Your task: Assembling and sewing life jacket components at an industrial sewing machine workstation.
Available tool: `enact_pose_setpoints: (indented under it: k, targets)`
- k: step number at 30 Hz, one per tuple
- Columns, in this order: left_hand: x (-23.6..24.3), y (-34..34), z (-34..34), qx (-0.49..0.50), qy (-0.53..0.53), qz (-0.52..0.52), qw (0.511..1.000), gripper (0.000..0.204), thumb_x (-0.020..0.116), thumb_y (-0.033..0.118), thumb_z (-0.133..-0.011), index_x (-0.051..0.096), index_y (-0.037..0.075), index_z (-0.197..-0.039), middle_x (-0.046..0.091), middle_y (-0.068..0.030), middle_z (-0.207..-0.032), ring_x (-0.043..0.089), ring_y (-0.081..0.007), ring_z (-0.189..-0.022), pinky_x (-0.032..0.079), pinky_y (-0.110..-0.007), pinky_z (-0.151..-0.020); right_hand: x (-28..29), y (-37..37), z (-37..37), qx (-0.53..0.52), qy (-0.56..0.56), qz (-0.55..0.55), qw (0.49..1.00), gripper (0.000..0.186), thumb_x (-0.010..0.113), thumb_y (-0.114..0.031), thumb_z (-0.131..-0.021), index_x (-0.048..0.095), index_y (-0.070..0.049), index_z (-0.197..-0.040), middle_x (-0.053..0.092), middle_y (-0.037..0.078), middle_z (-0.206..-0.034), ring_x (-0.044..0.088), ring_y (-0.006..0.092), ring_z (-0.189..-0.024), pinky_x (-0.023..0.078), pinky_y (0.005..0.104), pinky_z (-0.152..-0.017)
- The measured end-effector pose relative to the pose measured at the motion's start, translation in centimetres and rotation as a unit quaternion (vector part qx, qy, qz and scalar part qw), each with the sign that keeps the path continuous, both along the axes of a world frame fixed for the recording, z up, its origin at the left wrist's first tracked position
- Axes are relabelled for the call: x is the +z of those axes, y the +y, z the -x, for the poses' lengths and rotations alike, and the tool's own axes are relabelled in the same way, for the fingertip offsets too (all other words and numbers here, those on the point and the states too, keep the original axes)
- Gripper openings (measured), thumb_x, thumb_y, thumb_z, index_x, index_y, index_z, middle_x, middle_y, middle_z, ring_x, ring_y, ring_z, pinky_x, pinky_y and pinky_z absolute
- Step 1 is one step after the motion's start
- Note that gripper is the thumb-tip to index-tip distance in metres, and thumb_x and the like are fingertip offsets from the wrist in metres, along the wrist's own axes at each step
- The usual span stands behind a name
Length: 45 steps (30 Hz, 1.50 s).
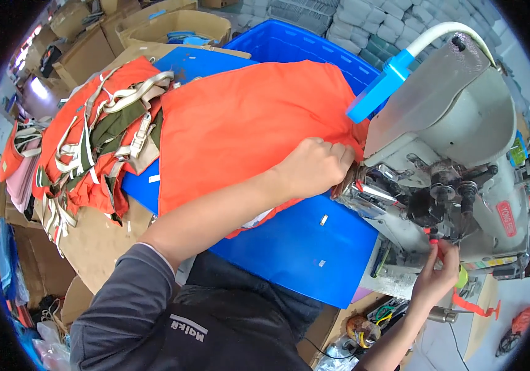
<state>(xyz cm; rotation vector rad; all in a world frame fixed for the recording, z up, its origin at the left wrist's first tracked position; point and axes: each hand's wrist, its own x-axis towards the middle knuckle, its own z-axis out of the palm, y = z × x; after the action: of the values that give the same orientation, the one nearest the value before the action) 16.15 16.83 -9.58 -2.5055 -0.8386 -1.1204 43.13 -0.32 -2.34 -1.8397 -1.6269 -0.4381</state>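
Note:
A large orange fabric piece (pixel 246 123) lies spread over the blue tabletop (pixel 296 253), its right edge running up to the sewing machine (pixel 419 130). My left hand (pixel 317 164) is closed on that fabric beside the machine's working end, with the fingertips partly hidden. On the machine's near side, my right hand (pixel 439 275) pinches a narrow orange-red strip (pixel 434 238) below the dark rollers. A loose orange-red strip end (pixel 478 306) hangs to the right of that hand; whether both are one strip, I cannot tell.
Orange bags with cream straps (pixel 104 136) are heaped at the left. Behind the table stand a blue crate (pixel 296 40) and a cardboard box (pixel 178 28). A blue lamp (pixel 379 86) with a white arm hangs by the machine. Tools and thread (pixel 388 312) lie low at the right.

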Motion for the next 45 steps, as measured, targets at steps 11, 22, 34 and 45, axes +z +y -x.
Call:
enact_pose_setpoints:
  k: [11, 22, 34, 45]
  targets:
    - [0.8, -4.1, 3.2, 0.046, -0.044, 0.080, 0.995, 0.038, 0.069, 0.019, -0.081, 0.058, 0.000, -0.112, 0.060, -0.0098, -0.092, 0.061, -0.0237, -0.088, 0.050, -0.035, -0.074, -2.8, -2.8, 6.3, 0.032, 0.085, -0.142, 0.986, 0.023, 0.060, -0.005, -0.092, 0.058, 0.003, -0.114, 0.062, 0.014, -0.111, 0.058, 0.0281, -0.106, 0.042, 0.0387, -0.098]
    - [-1.4, -15.7, 17.0, 0.263, 0.113, 0.313, 0.905, 0.049, 0.076, 0.023, -0.080, 0.052, -0.005, -0.111, 0.057, -0.0129, -0.061, 0.059, -0.0293, -0.050, 0.048, -0.039, -0.047, -8.8, 6.5, 22.6, 0.460, 0.430, 0.142, 0.763, 0.080, 0.062, -0.026, -0.096, 0.013, 0.011, -0.148, 0.028, 0.031, -0.147, 0.041, 0.0405, -0.132, 0.045, 0.0435, -0.103]
    - [7.8, -14.4, 4.4, -0.060, -0.496, 0.485, 0.718, 0.041, 0.060, 0.007, -0.096, 0.041, 0.003, -0.131, 0.059, -0.0031, -0.105, 0.055, -0.0071, -0.095, 0.042, -0.021, -0.086, -3.6, -5.7, 20.9, 0.459, 0.316, 0.021, 0.830, 0.113, 0.085, -0.042, -0.067, 0.021, -0.005, -0.152, -0.003, 0.040, -0.153, 0.001, 0.0590, -0.143, 0.013, 0.0664, -0.112]
    - [11.1, -10.9, 8.6, -0.251, 0.094, 0.167, 0.949, 0.069, 0.041, 0.063, -0.094, 0.063, -0.001, -0.081, 0.063, -0.0153, -0.084, 0.061, -0.0346, -0.084, 0.046, -0.054, -0.090, -3.1, -5.9, 17.6, 0.589, 0.351, 0.035, 0.727, 0.092, 0.071, 0.004, -0.068, 0.026, 0.001, -0.149, 0.043, 0.025, -0.142, 0.051, 0.0397, -0.125, 0.048, 0.0435, -0.099]
